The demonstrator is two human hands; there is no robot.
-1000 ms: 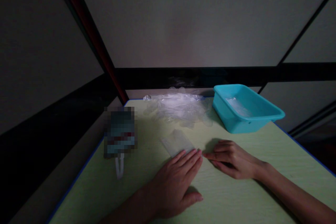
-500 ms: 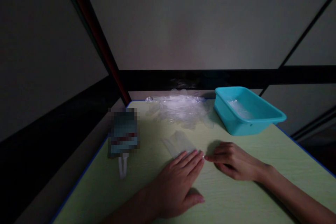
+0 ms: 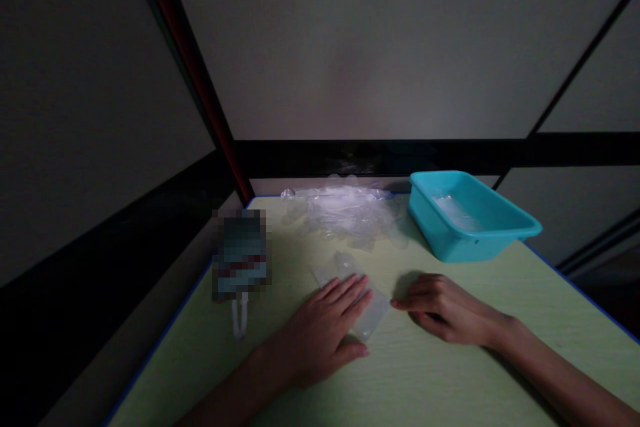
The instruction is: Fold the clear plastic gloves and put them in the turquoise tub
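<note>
A clear disposable plastic glove (image 3: 376, 312) lies flat on the table in front of me. Across its middle rests my left hand (image 3: 330, 327), palm down, with the fingers out straight and the thumb apart; it covers part of the glove. My right hand (image 3: 445, 310) sits on the table just to the right. Its index finger is stretched out, the tip at the glove's right corner, while the other fingers are curled and the thumb stays apart from the index finger. Nothing shows inside either hand.
At the back lies a loose pile of clear plastic gloves (image 3: 345, 213). A turquoise basin (image 3: 465, 247) at the back right holds some clear plastic. On the left is a blurred-out package (image 3: 241, 253) with a white strap (image 3: 240, 320). A wall stands behind the pale green table (image 3: 430, 387).
My left hand has slid a little left and back from the glove's right corner, uncovering its lower right part. My right hand has stayed in place. The view has shifted slightly.
</note>
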